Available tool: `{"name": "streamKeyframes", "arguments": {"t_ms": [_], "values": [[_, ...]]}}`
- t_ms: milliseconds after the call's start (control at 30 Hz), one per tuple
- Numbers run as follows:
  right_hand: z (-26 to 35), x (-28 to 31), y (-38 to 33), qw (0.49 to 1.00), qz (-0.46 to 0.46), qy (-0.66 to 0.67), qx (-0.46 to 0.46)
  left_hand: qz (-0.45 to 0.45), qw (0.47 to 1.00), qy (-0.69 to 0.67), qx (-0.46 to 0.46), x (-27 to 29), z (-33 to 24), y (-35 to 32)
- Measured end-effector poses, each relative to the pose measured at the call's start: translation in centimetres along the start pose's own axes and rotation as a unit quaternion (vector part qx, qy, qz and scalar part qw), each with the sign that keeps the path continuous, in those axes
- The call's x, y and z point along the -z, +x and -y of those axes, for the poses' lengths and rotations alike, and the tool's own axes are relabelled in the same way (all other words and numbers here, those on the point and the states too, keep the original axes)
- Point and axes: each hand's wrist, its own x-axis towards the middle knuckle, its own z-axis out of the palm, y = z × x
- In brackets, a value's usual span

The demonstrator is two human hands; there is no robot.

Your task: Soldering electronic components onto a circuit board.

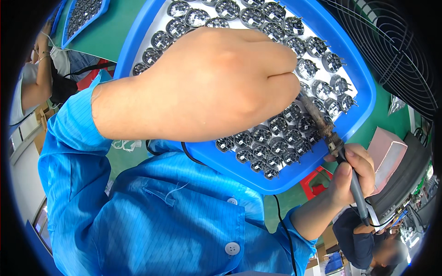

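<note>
My right hand (352, 172) grips a soldering iron (355, 188) by its dark grey handle. Its worn metal barrel slants up and left, and the tip is lost from sight by the fingers of my left hand (216, 83). That left hand is curled closed over the blue tray (363, 87), its back to the view. Whatever its fingers hold is hidden beneath it. Rows of small round electronic parts (261, 134) with black rims, shiny faces and upright pins stand on the tray's white lining, around and below the left hand.
A black fan guard (396, 46) stands at the far right, above an open pink box (386, 156). Another blue tray of parts (85, 16) lies on the green table (113, 30) at the far left. Other people sit on both sides. A black cable (286, 230) hangs near my right sleeve.
</note>
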Motion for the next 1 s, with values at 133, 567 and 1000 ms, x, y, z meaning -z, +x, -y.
{"name": "streamKeyframes", "arguments": {"t_ms": [133, 567, 1000], "values": [[-0.3, 0.5, -0.1, 1.0, 0.013, 0.006, 0.011, 0.035, 0.999, -0.009, -0.004, -0.1, 0.0, -0.1], [-0.9, 1.9, 1.4, 0.996, 0.079, 0.031, 0.001, 0.03, 0.999, -0.01, 0.019, -0.2, -0.1, 0.1], [3.7, 0.0, -2.5, 0.997, -0.034, -0.058, 0.038, -0.041, 0.995, -0.074, 0.051, 1.0, -0.8, -1.6]]}}
